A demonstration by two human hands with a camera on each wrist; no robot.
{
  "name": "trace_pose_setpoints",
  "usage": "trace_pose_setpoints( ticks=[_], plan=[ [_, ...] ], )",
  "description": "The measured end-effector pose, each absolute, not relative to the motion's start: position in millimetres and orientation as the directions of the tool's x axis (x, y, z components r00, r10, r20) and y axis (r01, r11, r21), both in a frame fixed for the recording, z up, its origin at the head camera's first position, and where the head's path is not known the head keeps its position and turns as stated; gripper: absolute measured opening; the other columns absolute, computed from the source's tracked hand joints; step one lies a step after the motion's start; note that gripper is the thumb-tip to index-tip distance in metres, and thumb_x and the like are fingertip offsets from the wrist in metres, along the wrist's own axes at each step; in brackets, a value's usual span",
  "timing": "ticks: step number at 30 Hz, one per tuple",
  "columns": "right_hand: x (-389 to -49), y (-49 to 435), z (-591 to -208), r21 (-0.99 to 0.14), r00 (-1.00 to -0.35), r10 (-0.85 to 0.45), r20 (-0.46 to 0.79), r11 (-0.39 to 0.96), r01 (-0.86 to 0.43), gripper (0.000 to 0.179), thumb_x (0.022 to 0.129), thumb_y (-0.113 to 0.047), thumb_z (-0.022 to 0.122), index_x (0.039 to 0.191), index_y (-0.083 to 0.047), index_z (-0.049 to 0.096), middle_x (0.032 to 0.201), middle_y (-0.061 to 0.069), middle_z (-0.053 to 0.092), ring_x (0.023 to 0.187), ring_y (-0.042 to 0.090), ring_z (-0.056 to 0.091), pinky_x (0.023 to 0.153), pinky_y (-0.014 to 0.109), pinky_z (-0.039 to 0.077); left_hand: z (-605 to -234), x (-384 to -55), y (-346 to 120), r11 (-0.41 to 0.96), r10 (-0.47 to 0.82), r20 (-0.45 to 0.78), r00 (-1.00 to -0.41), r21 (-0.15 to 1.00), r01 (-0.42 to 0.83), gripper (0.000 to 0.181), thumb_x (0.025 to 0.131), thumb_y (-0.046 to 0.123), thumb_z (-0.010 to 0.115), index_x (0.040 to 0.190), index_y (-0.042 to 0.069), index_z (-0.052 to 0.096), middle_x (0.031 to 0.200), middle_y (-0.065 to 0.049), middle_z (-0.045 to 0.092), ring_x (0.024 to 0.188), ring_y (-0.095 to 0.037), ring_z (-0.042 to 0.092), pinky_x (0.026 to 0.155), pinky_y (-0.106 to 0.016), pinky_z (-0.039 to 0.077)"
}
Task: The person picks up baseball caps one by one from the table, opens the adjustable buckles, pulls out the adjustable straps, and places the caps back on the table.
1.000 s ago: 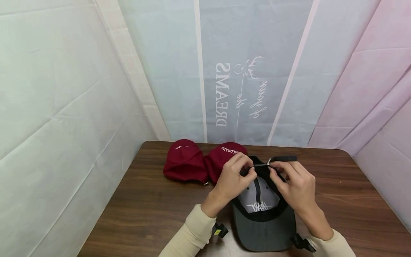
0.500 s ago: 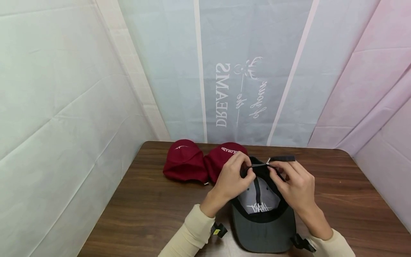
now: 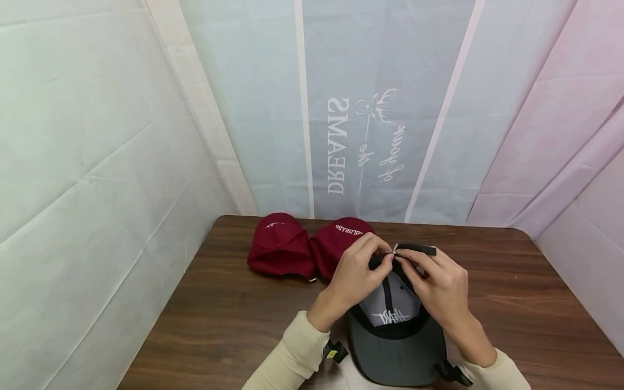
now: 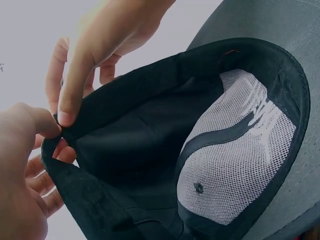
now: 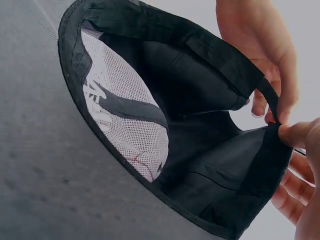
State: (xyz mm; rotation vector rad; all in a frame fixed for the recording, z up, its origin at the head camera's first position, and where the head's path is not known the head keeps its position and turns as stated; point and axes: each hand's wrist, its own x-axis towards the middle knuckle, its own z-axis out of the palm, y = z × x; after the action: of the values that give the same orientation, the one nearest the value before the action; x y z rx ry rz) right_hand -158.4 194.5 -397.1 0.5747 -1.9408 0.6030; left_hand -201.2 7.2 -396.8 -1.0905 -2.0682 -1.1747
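Observation:
A black-and-grey baseball cap [image 3: 397, 355] lies upside down, brim toward the person, its mesh front panel [image 4: 235, 145] showing from inside. At its back edge my left hand [image 3: 358, 271] pinches the black adjustment strap [image 5: 270, 97] between thumb and fingertips. My right hand [image 3: 441, 284] pinches the band close by, its thumb pressing on the cap's edge in the right wrist view. Between the two hands sits a small metal buckle [image 3: 395, 248]. The strap's loose end [image 3: 419, 249] sticks out to the right above the right hand's fingers.
Two dark red caps [image 3: 280, 246] with white lettering stand side by side at the back left of the wooden table [image 3: 209, 325]; the left hand partly covers the nearer one. Pale printed cloth [image 3: 361, 108] hangs behind and on both sides.
My right hand has moved left, bringing the buckle up to my left fingertips. The stretch of strap between the hands has shortened, and the loose end has shifted left too.

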Motion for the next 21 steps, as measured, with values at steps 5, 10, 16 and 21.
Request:
trace_pose_setpoints(
  ticks=[5,10,16,21],
  plan=[
    [-158.9,191.8,-398.2,-0.153,-0.416,-0.15,0.897,0.776,-0.612,0.035,0.106,-0.039,0.065,0.101,-0.009,0.082,0.071,0.002,0.069,0.055,0.012,0.053,0.051,0.023,0.04,-397.8,-202.0,6.1,0.295,0.377,0.754,-0.538,0.453,0.841,0.006,0.096,0.004,0.07,0.098,0.01,0.067,0.097,-0.001,0.067,0.086,-0.008,0.063,0.083,-0.009,0.05],
    [-158.5,189.4,-398.2,-0.144,-0.427,-0.16,0.89,0.789,-0.597,0.036,0.106,-0.04,0.064,0.097,-0.01,0.082,0.071,0.003,0.07,0.051,0.009,0.051,0.047,0.024,0.039,-397.5,-202.2,4.8,0.299,0.38,0.755,-0.534,0.446,0.843,0.011,0.093,0.002,0.071,0.095,0.01,0.065,0.094,-0.001,0.066,0.084,-0.008,0.062,0.081,-0.008,0.049],
    [-159.0,189.3,-398.3,-0.137,-0.43,-0.17,0.887,0.792,-0.595,0.036,0.106,-0.04,0.064,0.097,-0.01,0.081,0.073,0.004,0.074,0.051,0.008,0.054,0.047,0.024,0.04,-397.2,-202.5,2.1,0.304,0.38,0.761,-0.526,0.434,0.848,0.013,0.09,0.0,0.072,0.093,0.01,0.064,0.091,-0.001,0.064,0.081,-0.008,0.058,0.078,-0.008,0.047],
    [-159.3,189.9,-397.8,-0.14,-0.434,-0.173,0.884,0.788,-0.6,0.036,0.106,-0.04,0.064,0.097,-0.011,0.081,0.075,0.003,0.075,0.052,0.008,0.054,0.048,0.023,0.04,-395.8,-202.4,1.5,0.302,0.392,0.742,-0.543,0.454,0.838,0.012,0.091,0.001,0.071,0.095,0.009,0.063,0.093,-0.001,0.063,0.081,-0.008,0.056,0.076,-0.008,0.046]
  ],
)
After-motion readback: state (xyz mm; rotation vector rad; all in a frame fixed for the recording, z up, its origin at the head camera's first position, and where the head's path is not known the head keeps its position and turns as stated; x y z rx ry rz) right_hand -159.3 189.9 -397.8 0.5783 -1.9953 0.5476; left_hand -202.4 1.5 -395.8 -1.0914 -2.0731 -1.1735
